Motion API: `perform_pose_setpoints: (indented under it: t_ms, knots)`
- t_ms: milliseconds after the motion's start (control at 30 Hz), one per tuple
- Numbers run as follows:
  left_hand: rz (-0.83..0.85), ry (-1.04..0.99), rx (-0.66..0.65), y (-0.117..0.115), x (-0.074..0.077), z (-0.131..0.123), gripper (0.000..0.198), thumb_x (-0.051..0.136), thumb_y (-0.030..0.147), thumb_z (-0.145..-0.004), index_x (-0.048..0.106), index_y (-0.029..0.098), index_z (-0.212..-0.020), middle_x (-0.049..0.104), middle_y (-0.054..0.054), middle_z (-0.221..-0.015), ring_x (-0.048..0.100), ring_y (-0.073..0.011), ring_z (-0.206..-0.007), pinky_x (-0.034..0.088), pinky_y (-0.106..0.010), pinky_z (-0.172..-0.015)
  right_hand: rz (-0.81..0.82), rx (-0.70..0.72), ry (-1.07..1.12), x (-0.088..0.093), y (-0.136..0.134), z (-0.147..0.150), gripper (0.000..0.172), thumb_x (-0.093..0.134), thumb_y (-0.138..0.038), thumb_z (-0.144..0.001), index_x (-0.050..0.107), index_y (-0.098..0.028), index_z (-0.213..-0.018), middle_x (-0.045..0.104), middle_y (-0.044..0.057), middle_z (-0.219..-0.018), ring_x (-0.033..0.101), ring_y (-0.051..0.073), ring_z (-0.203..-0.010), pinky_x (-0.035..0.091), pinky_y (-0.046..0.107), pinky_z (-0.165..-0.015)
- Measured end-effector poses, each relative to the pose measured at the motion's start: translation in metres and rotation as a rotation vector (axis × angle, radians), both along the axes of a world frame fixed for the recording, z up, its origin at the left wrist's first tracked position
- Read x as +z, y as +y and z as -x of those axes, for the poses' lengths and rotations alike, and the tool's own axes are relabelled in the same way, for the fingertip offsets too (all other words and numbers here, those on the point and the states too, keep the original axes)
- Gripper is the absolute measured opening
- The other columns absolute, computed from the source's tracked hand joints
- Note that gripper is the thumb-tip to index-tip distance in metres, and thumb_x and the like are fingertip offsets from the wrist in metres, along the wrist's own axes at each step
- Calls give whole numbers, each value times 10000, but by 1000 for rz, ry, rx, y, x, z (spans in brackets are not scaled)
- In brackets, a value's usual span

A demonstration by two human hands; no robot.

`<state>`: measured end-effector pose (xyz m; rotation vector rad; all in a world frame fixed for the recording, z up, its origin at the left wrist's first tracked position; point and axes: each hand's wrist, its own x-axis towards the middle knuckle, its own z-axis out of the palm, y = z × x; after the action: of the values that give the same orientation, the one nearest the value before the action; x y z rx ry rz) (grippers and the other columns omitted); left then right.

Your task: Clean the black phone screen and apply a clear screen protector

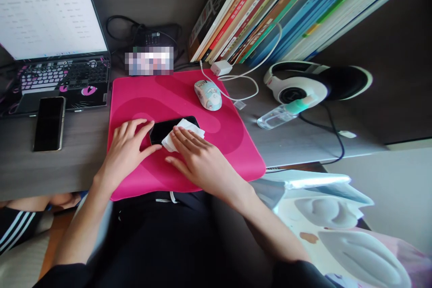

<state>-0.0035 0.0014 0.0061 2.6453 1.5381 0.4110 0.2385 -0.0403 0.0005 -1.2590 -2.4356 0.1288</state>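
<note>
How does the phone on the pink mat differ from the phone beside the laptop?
The phone on the mat lies crosswise, touched by the left hand, with the right hand pressing a white wipe on it. The phone by the laptop lies lengthwise, untouched and uncovered. Both are dark and flat.

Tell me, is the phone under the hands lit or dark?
Dark: the phone screen shows plain black beside the white wipe.

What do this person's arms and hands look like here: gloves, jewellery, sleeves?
The left hand and right hand are bare: no gloves, rings or watch show. The forearms are uncovered; black sleeves start around the elbows, at the frame's bottom edge.
</note>
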Motion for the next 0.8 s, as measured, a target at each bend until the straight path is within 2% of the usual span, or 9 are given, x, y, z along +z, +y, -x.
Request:
perform_pose_setpoints:
  t_ms: [67,167,333,500,600,700,800]
  knots:
    - [6,5,-4,0,0,0,609,700,445,-1018,524,252,-1568,577,-131,-1545,534,-362,-1398,451,-538,-1146,9,30,8,3,-6,2,597,501,-444,-1122,580,-9,-1524,567,259,-1576,553,357,-1490,473,531,-1263]
    - [17,5,-11,0,-1,0,606,697,413,-1022,514,271,-1581,570,-126,-1559,523,-364,-1412,436,-544,-1165,13,42,60,-2,2,5,549,467,-410,-1137,571,-63,-1549,572,212,-1588,522,313,-1520,448,520,-1285]
    - [12,-13,-2,-1,-1,0,621,691,499,-1014,532,278,-1572,575,-126,-1555,525,-366,-1410,437,-539,-1163,-11,11,81,-16,24,9,546,418,-353,-1151,527,-16,-1566,478,222,-1655,434,293,-1576,360,492,-1336]
    - [9,-14,-6,0,-3,0,633,698,503,-1008,534,266,-1572,568,-127,-1564,520,-361,-1413,429,-531,-1172,9,-32,56,-12,8,12,598,522,-409,-1118,517,-32,-1581,482,236,-1648,444,334,-1569,398,527,-1313]
    - [19,-13,-6,0,-3,0,646,700,506,-1006,526,263,-1579,564,-128,-1568,515,-362,-1419,427,-532,-1173,6,-7,40,-9,-1,12,623,534,-426,-1111,530,6,-1559,498,262,-1630,473,352,-1550,407,523,-1309]
    - [24,-18,-6,0,-1,0,635,694,490,-1013,522,267,-1582,566,-123,-1569,508,-360,-1426,418,-537,-1180,7,32,53,-10,2,13,606,475,-411,-1132,530,25,-1550,503,258,-1627,451,332,-1565,376,508,-1327]
    - [26,-18,-8,0,1,-1,626,696,473,-1013,522,271,-1580,555,-109,-1594,510,-357,-1422,423,-530,-1175,18,49,82,-13,11,14,558,433,-375,-1147,512,-33,-1581,490,215,-1650,414,292,-1589,357,519,-1336]
